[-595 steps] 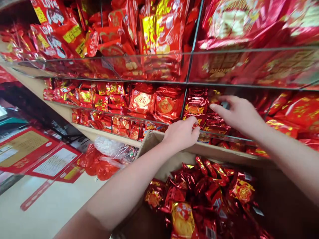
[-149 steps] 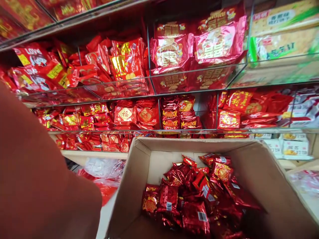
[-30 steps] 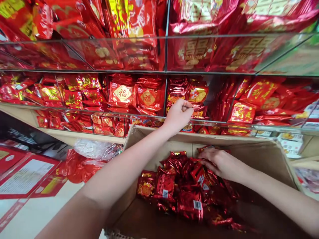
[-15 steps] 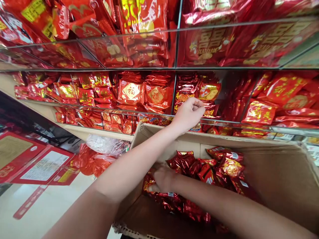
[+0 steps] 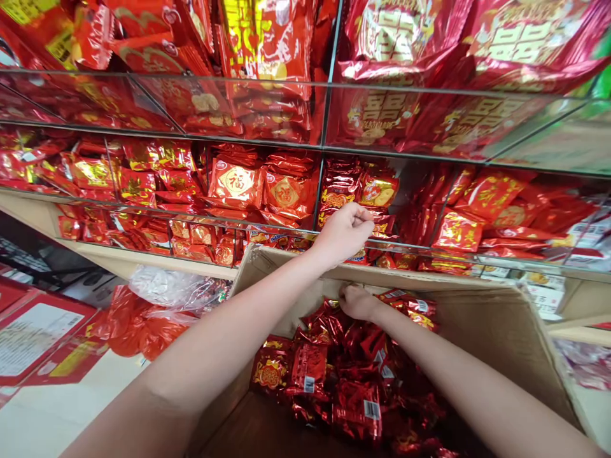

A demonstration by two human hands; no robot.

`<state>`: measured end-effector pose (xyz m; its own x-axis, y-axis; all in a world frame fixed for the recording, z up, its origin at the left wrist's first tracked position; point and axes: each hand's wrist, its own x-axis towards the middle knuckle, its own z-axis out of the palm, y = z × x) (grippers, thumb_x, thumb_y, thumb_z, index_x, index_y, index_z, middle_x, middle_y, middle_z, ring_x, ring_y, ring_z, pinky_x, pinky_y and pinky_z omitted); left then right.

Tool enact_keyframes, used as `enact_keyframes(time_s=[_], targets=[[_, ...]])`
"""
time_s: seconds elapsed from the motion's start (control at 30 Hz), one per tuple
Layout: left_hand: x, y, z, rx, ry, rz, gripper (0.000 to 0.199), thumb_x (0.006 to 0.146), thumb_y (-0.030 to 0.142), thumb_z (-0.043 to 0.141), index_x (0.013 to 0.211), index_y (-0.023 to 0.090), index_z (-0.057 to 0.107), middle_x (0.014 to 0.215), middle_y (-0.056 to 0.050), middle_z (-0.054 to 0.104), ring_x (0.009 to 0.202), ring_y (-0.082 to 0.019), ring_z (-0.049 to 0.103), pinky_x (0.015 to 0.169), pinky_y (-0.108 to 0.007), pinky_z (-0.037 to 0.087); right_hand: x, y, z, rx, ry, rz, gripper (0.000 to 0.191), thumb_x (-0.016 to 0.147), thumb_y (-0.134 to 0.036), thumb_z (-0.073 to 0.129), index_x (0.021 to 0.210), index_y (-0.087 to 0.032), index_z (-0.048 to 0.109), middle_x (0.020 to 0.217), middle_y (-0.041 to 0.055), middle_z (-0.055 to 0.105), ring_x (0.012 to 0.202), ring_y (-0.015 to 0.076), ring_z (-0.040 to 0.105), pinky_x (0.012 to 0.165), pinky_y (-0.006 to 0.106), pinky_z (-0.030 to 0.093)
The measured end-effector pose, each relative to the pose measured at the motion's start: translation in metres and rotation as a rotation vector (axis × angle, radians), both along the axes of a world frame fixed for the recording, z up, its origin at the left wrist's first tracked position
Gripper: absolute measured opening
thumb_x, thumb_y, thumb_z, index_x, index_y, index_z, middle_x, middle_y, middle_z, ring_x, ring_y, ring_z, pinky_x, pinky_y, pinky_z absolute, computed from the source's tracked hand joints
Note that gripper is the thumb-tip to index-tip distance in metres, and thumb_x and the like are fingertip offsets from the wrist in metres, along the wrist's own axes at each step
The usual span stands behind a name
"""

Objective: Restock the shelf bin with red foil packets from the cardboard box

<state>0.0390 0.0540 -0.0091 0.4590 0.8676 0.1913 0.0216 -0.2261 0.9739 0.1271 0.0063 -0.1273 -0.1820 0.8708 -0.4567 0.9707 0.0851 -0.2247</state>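
My left hand (image 5: 344,234) is at the clear front guard of the middle shelf, above the far rim of a cardboard box. Its fingers are curled in loosely, and nothing shows in them. Right by it lie small red and gold snack packets (image 5: 379,189) in a shelf compartment. Inside the box (image 5: 496,318), my right hand (image 5: 359,302) is closed at the top of a heap of shiny dark red packets (image 5: 310,369), close to the far wall. What its fingers hold, if anything, is hidden. Several packets show barcodes.
Large red bags (image 5: 396,38) fill the upper shelf behind clear guards (image 5: 405,114). More red packets (image 5: 236,181) sit in the middle compartments. On the left are orange-red plastic bags (image 5: 143,331), a clear plastic bag (image 5: 176,286) and a red printed carton (image 5: 38,331).
My right hand has moved from the left part of the heap to its far side by the box wall. The left hand stays by the shelf guard. The view has shifted right.
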Motion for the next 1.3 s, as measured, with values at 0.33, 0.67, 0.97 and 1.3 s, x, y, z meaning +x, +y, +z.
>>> enact_keyframes(time_s=[0.33, 0.67, 0.97, 1.3], targets=[[-0.003, -0.002, 0.004, -0.091, 0.008, -0.023, 0.005, 0.071, 0.013, 0.046, 0.074, 0.016, 0.046, 0.060, 0.005, 0.047, 0.046, -0.005, 0.042, 0.046, -0.018, 0.034, 0.001, -0.016, 0.014, 0.021, 0.222, -0.006, 0.021, 0.079, -0.030, 0.046, 0.090, -0.017, 0.060, 0.087, 0.0053, 0.064, 0.077, 0.0158, 0.059, 0.063, 0.023, 0.042], [-0.014, -0.003, 0.015, -0.290, -0.185, -0.127, 0.056, 0.078, 0.060, 0.026, 0.070, 0.014, 0.056, 0.065, -0.003, 0.057, 0.050, -0.007, 0.049, 0.043, -0.017, 0.033, 0.031, -0.045, 0.141, 0.565, 0.725, -0.072, 0.027, 0.077, -0.045, 0.051, 0.088, -0.020, 0.055, 0.074, 0.0017, 0.060, 0.061, 0.0130, 0.052, 0.056, 0.024, 0.042], [-0.006, -0.016, 0.013, 0.167, 0.115, 0.213, 0.037, 0.081, 0.050, 0.037, 0.063, 0.018, 0.040, 0.056, 0.004, 0.040, 0.052, -0.008, 0.038, 0.049, -0.020, 0.031, 0.028, 0.004, 0.124, 0.966, 0.989, -0.656, 0.034, 0.079, -0.051, 0.042, 0.071, -0.018, 0.047, 0.058, -0.0026, 0.046, 0.051, 0.0107, 0.041, 0.046, 0.022, 0.034], [-0.005, -0.018, 0.009, 0.298, 0.195, 0.240, 0.033, 0.087, 0.041, 0.026, 0.069, 0.018, 0.042, 0.065, 0.002, 0.044, 0.061, -0.011, 0.040, 0.058, -0.023, 0.032, 0.026, -0.003, 0.123, 1.123, 0.850, -0.672, 0.036, 0.082, -0.047, 0.038, 0.061, -0.019, 0.042, 0.052, -0.0043, 0.039, 0.050, 0.0097, 0.034, 0.047, 0.021, 0.029]])
